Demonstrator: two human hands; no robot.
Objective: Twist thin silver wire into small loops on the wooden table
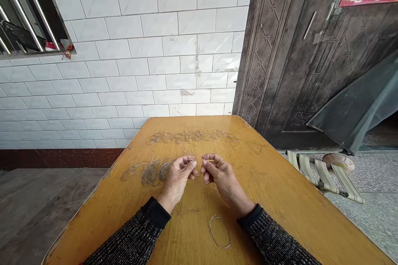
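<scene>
My left hand [179,174] and right hand [220,172] made 2; I counted 1 table [174,232], 1 wire loop [211,234] at 5 o'clock, 1 wire heap [151,173] at 9, 1 wire row [198,135] at 12.

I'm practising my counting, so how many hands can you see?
2. The left hand is over the table, by the right end of the wire pile. The right hand is over the table too, farther right. No others show.
</scene>
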